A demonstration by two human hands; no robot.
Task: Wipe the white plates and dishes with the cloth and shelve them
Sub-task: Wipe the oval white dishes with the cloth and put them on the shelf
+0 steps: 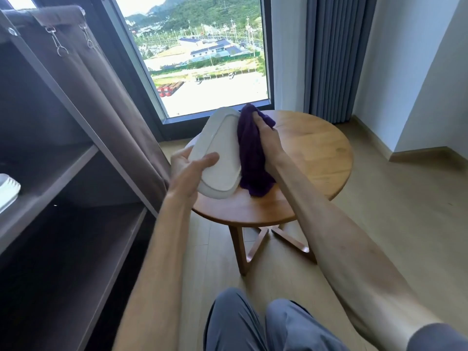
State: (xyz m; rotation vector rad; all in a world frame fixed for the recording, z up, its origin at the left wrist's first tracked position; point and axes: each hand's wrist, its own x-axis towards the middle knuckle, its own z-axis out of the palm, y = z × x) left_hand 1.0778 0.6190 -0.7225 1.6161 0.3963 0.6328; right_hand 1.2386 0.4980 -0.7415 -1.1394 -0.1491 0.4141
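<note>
Left hand [188,171] is gripping the white dish [220,158] tilted above the worktop [311,153]; right hand [266,138], at three o'clock, is clutching the purple cloth [250,158] against it.

A white oblong dish [220,158] with rounded corners is held tilted on edge above the round wooden table [311,153], its underside and raised foot ring facing the camera. A dark purple cloth [250,158] hangs bunched against the dish's right side, its lower end draped down to the tabletop. Another white dish [7,192] with a ribbed rim lies on a shelf [48,171] at the far left, partly cut off by the frame edge
</note>
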